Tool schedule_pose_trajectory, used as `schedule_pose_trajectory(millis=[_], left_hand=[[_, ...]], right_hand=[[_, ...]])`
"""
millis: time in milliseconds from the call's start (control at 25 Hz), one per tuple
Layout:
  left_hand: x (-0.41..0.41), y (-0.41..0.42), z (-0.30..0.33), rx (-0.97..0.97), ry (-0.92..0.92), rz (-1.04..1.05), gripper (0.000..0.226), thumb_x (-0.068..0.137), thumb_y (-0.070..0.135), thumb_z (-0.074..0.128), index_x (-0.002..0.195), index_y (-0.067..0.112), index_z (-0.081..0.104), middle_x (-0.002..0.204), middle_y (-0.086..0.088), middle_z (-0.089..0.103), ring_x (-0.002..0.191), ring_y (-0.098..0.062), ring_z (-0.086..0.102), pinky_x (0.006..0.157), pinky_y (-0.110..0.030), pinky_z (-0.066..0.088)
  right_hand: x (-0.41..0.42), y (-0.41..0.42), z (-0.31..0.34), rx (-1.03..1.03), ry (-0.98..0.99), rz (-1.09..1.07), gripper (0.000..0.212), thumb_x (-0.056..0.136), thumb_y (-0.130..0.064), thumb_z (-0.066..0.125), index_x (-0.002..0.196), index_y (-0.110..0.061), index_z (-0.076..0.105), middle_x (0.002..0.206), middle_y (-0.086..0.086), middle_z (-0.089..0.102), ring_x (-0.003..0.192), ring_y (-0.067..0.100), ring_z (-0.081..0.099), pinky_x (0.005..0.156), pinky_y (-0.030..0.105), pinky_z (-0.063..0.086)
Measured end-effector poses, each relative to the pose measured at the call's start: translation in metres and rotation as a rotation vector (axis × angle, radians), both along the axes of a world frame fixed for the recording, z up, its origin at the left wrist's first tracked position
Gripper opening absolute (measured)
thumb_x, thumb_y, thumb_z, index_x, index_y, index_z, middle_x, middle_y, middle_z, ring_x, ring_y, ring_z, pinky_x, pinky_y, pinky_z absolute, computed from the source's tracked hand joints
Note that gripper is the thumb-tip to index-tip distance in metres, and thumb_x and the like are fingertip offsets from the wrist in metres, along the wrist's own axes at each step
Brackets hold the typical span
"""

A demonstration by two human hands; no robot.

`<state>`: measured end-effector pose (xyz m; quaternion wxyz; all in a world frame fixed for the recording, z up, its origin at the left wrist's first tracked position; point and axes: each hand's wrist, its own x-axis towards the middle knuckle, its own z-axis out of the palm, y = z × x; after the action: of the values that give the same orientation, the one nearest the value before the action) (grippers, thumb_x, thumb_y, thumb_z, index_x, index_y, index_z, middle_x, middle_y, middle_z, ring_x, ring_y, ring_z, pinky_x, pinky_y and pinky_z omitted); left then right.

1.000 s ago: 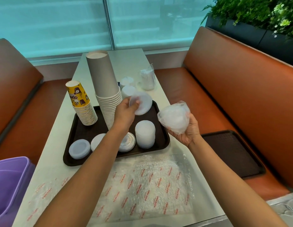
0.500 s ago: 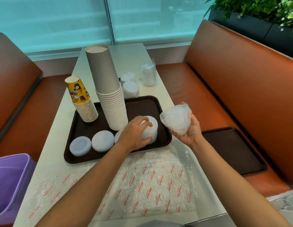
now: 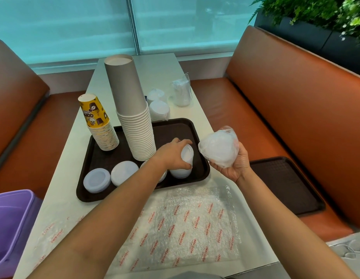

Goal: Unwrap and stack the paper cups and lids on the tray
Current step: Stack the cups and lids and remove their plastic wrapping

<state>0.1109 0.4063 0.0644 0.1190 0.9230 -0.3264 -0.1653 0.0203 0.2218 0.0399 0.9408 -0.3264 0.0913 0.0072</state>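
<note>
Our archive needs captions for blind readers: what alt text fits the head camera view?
A person's left hand grips a stack of white lids on a brown tray, while the right hand holds a plastic-wrapped bundle of lids. Two tall cup stacks and flat lids share the tray.

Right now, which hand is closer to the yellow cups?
Left. The left hand is over the tray, right of the yellow cups; the right hand holds a wrapped bundle past the tray's edge.
</note>
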Motion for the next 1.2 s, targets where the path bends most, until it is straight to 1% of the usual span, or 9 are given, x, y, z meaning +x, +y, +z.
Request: schedule_pose_trajectory(millis=[160, 240, 320, 360, 440, 560, 680, 840, 1200], left_hand=[[-0.001, 0.003, 0.012, 0.018, -0.029, -0.008, 0.091, 0.075, 0.048, 0.069, 0.147, 0.038, 0.016, 0.150, -0.007, 0.026, 0.133, -0.031, 0.033, 0.104, -0.048, 0.037], [-0.010, 0.004, 0.030, -0.357, -0.110, 0.104, 0.068, 0.080, 0.038, 0.065, 0.141, 0.028, 0.037, 0.140, -0.005, 0.039, 0.127, -0.025, 0.041, 0.103, -0.043, 0.039], [-0.026, -0.004, 0.050, -0.833, -0.262, 0.128, 0.034, 0.081, 0.023, 0.059, 0.113, 0.015, 0.063, 0.109, 0.001, 0.057, 0.099, -0.012, 0.056, 0.088, -0.026, 0.047], [-0.036, -0.011, 0.060, -0.916, -0.261, 0.075, 0.023, 0.081, 0.017, 0.057, 0.101, 0.011, 0.068, 0.096, 0.004, 0.060, 0.085, -0.008, 0.058, 0.079, -0.019, 0.048], [-0.057, -0.024, 0.069, -0.779, -0.135, -0.066, 0.018, 0.086, 0.011, 0.058, 0.098, 0.011, 0.071, 0.092, 0.004, 0.066, 0.082, -0.007, 0.058, 0.076, -0.013, 0.043], [-0.069, -0.034, 0.061, -0.466, -0.211, -0.129, 0.034, 0.091, 0.016, 0.058, 0.124, 0.015, 0.059, 0.129, 0.000, 0.053, 0.116, -0.014, 0.046, 0.096, -0.023, 0.036], [-0.070, -0.035, 0.060, -0.320, -0.285, -0.091, 0.060, 0.089, 0.028, 0.062, 0.143, 0.020, 0.036, 0.145, 0.003, 0.034, 0.130, -0.017, 0.033, 0.104, -0.033, 0.032], [-0.068, -0.036, 0.063, -0.163, -0.321, -0.112, 0.069, 0.087, 0.039, 0.062, 0.145, 0.022, 0.029, 0.143, 0.002, 0.029, 0.126, -0.018, 0.036, 0.097, -0.035, 0.038], [-0.057, -0.033, 0.078, -0.053, -0.471, -0.181, 0.073, 0.078, 0.053, 0.066, 0.137, 0.022, 0.036, 0.135, 0.000, 0.032, 0.117, -0.019, 0.039, 0.091, -0.033, 0.040]], right_hand=[[-0.003, 0.001, 0.003, 0.024, -0.036, 0.016, 0.116, 0.044, -0.032, 0.088, 0.145, -0.020, 0.033, 0.112, 0.016, 0.066, 0.097, 0.038, 0.066, 0.070, 0.048, 0.058], [-0.004, 0.002, 0.003, 0.035, -0.050, 0.016, 0.107, 0.046, -0.032, 0.088, 0.139, -0.021, 0.037, 0.113, 0.016, 0.065, 0.097, 0.038, 0.065, 0.071, 0.048, 0.057], [-0.003, 0.003, 0.003, 0.042, -0.063, 0.027, 0.095, 0.050, -0.032, 0.087, 0.134, -0.019, 0.044, 0.117, 0.016, 0.062, 0.099, 0.038, 0.064, 0.073, 0.049, 0.056], [-0.003, 0.005, 0.005, 0.048, -0.064, 0.038, 0.087, 0.052, -0.032, 0.086, 0.129, -0.015, 0.051, 0.115, 0.017, 0.063, 0.099, 0.037, 0.064, 0.073, 0.048, 0.056], [-0.002, 0.011, 0.008, 0.066, -0.034, 0.060, 0.079, 0.048, -0.035, 0.089, 0.116, -0.009, 0.060, 0.105, 0.017, 0.068, 0.093, 0.033, 0.067, 0.071, 0.043, 0.057], [-0.003, 0.022, 0.019, 0.072, -0.017, 0.062, 0.083, 0.039, -0.040, 0.093, 0.109, -0.009, 0.062, 0.095, 0.014, 0.069, 0.085, 0.027, 0.069, 0.067, 0.041, 0.059], [-0.007, 0.026, 0.030, 0.003, 0.010, 0.035, 0.068, 0.062, -0.057, 0.076, 0.110, -0.011, 0.061, 0.092, 0.013, 0.070, 0.083, 0.025, 0.069, 0.063, 0.039, 0.059], [-0.010, 0.022, 0.033, -0.092, 0.089, 0.038, 0.056, 0.094, -0.057, 0.028, 0.109, -0.013, 0.059, 0.085, 0.010, 0.072, 0.079, 0.021, 0.069, 0.065, 0.034, 0.058], [-0.008, 0.026, 0.037, -0.118, 0.121, 0.014, 0.043, 0.096, -0.046, 0.035, 0.101, -0.013, 0.063, 0.084, 0.010, 0.071, 0.089, 0.025, 0.060, 0.085, 0.042, 0.045]])
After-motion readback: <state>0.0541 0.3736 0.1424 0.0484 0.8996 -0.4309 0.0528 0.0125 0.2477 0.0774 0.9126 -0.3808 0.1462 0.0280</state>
